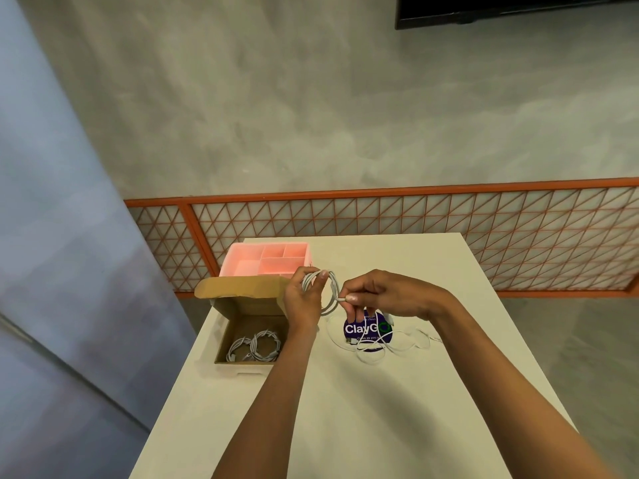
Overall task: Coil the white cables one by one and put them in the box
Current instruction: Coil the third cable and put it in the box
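Head view: coiling a white cable [331, 292] just right of the box [256, 307].
Grips the loops in the left hand [304, 300], pinches the free end with the right hand [378, 295]; likely light and springy, best clamped across all loops. Open path left over the box's right wall.

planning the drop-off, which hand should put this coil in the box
Left. The left hand grips the coiled cable and sits right beside the open box; the right hand only pinches the cable's loose end, farther away.
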Tool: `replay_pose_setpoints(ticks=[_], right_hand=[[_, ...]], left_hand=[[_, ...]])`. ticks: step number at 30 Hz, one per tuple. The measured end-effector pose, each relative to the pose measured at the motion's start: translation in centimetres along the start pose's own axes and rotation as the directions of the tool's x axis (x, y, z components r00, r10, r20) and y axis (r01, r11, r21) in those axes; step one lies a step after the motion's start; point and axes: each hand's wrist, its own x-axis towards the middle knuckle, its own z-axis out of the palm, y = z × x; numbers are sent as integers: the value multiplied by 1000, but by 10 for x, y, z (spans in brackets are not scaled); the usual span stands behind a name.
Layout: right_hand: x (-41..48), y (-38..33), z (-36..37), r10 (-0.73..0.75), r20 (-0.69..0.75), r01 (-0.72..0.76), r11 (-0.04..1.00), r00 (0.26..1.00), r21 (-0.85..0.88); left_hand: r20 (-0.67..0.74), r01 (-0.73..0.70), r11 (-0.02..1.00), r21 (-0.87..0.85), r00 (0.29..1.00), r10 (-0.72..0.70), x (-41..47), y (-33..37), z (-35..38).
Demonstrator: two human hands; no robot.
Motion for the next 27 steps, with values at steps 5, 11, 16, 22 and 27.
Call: replay_pose_setpoints(ticks=[5,11,16,22,27], right_hand=[[-7,3,-12,-7,-89,11,999,996,48],[-5,17,-17,104,-382,27,946,918,324],[4,23,-17,258,-482,22,865,837,501],[5,19,-23,283,-535,23,869,796,494],[3,14,-26,271,-548,-36,916,792,401]], left_hand=[[-21,50,997,-66,998,-52,2,5,-1],[85,228,932,-280,973,-213,3,11,-12],[241,351,839,-416,932,-271,1,20,-13],[451,384,839,-385,872,-192,1,19,-23],[409,334,897,-290,890,-199,3,25,-20]])
